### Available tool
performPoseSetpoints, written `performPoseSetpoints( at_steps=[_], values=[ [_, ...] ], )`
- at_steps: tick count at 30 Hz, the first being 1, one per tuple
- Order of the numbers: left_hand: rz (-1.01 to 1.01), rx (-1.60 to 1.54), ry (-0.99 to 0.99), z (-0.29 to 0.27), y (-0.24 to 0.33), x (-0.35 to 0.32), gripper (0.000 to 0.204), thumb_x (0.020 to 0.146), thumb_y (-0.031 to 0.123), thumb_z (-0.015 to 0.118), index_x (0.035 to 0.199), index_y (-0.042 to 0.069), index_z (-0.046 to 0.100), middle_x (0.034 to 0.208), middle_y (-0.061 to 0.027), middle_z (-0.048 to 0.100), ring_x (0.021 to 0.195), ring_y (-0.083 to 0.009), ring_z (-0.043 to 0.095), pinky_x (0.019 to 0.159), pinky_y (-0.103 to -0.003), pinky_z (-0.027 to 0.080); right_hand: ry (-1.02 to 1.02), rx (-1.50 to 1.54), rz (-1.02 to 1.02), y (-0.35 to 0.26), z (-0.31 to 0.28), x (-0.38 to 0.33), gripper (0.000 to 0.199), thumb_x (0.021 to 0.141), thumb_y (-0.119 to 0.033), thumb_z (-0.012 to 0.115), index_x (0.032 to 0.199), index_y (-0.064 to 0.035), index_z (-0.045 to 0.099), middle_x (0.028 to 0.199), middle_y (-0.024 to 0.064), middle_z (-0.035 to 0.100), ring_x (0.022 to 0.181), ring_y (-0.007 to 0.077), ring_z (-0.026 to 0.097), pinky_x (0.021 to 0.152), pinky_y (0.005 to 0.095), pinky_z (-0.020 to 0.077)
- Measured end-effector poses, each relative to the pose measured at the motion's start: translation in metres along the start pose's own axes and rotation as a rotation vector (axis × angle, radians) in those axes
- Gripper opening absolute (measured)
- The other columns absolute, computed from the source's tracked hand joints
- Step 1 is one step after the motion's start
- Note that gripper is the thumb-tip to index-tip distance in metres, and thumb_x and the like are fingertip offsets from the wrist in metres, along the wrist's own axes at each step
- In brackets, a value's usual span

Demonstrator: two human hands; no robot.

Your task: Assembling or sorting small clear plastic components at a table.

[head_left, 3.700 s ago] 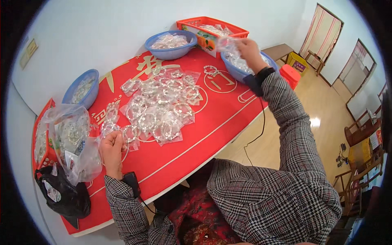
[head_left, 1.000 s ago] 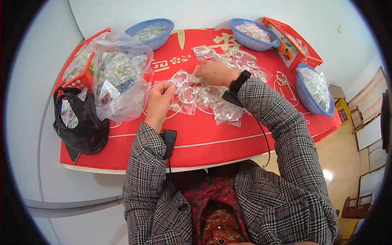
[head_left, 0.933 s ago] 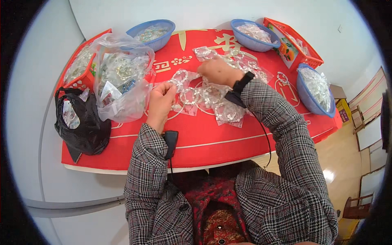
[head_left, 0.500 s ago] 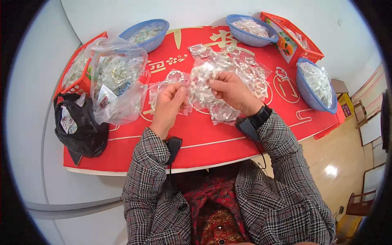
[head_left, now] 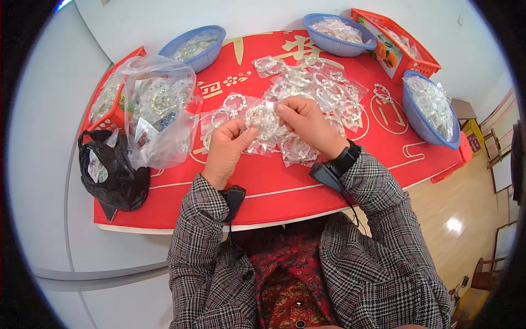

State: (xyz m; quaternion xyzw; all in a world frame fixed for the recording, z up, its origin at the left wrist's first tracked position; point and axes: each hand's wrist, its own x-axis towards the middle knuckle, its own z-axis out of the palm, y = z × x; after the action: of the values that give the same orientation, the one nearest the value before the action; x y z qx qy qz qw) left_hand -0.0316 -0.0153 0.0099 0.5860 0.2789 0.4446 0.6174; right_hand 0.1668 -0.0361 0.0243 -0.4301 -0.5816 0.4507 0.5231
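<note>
Between my hands is a small clear plastic bag (head_left: 263, 122) with what looks like a pale beaded bracelet inside. My left hand (head_left: 226, 147) pinches its left edge between thumb and fingers. On the opposite side, my right hand (head_left: 308, 123) grips the upper right edge, thumb against the bent forefinger. Behind and under the bag lies a heap of similar bagged bracelets (head_left: 323, 90), glinting on the red tablecloth (head_left: 263, 205). Another bagged bracelet (head_left: 234, 103) lies just beyond my left hand. A pale beaded bracelet (head_left: 382, 93) rests to the right of the heap.
Blue baskets (head_left: 218, 48) of bagged goods stand along the far edge, with another blue basket (head_left: 417, 123) at right. Red crates (head_left: 428, 67) occupy both far corners. At left are a large clear bag (head_left: 174, 148) of packets and a black plastic bag (head_left: 123, 183).
My left hand has come in closer to the bag, which now spans both hands lower than before. The right hand stays nearly in place. The whole view has shifted slightly.
</note>
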Motion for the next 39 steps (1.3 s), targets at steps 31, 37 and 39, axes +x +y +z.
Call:
performPoseSetpoints(
  at_steps=[31, 37, 39],
  values=[
    [0.219, -0.015, 0.295, -0.007, -0.007, 0.001, 0.022, 0.088, 0.017, 0.053, 0.069, 0.005, 0.055, 0.06, 0.006, 0.047, 0.051, -0.0019, 0.04, 0.046, -0.018, 0.032, -0.365, -0.359, -0.099, -0.005, 0.009, -0.007, 0.019, 0.084, -0.017, 0.057, 0.072, -0.0036, 0.055, 0.062, -0.0038, 0.048, 0.059, 0.0031, 0.045, 0.052, 0.0204, 0.0384],
    [0.15, -0.06, 0.23, -0.01, -0.005, 0.003, 0.02, 0.087, 0.017, 0.054, 0.071, 0.005, 0.056, 0.061, 0.0045, 0.049, 0.052, -0.003, 0.043, 0.049, -0.018, 0.038, -0.383, -0.164, 0.055, -0.01, 0.0, -0.005, 0.018, 0.085, -0.014, 0.055, 0.07, -0.0038, 0.051, 0.061, -0.0041, 0.044, 0.058, 0.0026, 0.041, 0.053, 0.0185, 0.037],
    [0.157, -0.062, 0.238, -0.008, -0.003, 0.003, 0.019, 0.087, 0.017, 0.055, 0.073, 0.005, 0.057, 0.062, 0.0041, 0.05, 0.053, -0.0033, 0.044, 0.05, -0.018, 0.039, -0.406, -0.127, 0.108, -0.01, -0.001, -0.006, 0.017, 0.085, -0.013, 0.054, 0.071, -0.0039, 0.051, 0.061, -0.004, 0.043, 0.058, 0.0026, 0.04, 0.053, 0.0181, 0.0367]
  ],
)
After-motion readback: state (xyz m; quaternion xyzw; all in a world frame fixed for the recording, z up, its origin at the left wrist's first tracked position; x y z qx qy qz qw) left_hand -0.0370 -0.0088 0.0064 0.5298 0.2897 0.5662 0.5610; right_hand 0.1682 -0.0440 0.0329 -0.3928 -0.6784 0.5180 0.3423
